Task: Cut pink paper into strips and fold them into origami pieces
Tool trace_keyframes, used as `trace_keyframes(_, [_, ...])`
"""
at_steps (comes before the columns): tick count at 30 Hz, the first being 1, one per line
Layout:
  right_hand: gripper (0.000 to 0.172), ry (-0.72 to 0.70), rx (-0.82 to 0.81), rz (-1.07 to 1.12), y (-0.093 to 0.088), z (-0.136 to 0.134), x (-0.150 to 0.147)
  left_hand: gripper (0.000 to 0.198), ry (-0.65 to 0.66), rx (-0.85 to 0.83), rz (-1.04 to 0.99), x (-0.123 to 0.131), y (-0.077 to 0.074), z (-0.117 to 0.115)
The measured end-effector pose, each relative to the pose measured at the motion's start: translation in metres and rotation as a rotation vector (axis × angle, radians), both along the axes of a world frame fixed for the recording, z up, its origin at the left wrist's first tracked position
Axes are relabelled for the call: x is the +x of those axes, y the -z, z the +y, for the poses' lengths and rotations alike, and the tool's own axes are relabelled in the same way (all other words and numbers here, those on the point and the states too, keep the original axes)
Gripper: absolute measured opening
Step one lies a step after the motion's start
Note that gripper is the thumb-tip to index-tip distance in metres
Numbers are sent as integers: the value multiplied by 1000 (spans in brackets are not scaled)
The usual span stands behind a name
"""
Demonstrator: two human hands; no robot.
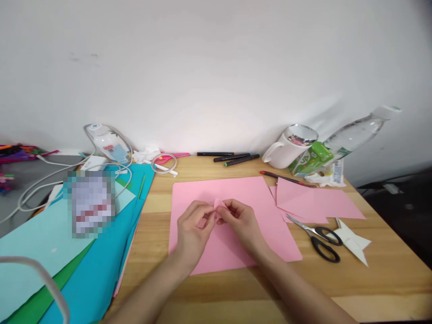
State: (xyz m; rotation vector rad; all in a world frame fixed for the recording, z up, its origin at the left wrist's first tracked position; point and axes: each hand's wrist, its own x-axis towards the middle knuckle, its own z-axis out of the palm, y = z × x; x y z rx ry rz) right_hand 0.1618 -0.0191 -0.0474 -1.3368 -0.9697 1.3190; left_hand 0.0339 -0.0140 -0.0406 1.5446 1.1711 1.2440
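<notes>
My left hand (194, 227) and my right hand (241, 220) meet over a large pink paper sheet (263, 198) lying on the wooden table (158, 211). Both pinch a small folded piece of pink paper (220, 204) between fingertips, its tip pointing up and away from me. The fingers of each hand are curled and pressed together on it. Most of the small piece is hidden by my fingers.
Black-handled scissors (319, 237), a white folded paper shape (353, 240) and pink offcuts (313, 202) lie to the right. Markers (236, 157), a white mug (290, 146), a green carton (308, 158) and a water bottle (357, 132) stand at the back. Blue and green sheets (91, 265) with cables fill the left.
</notes>
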Motion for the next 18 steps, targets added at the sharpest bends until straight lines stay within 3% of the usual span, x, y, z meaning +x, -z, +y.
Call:
trace_keyframes(4, [29,16,-5,15,0,-1,-2,4,-35,-50,-30,0,4,-1])
trace_keyframes(11, [33,85,-11,28,5,-1,-1,6,126,-170,-118,4,8,0])
trace_keyframes(18, [24,1,-19,-38,3,2,6,16,227,-475,-192,-8,-1,16])
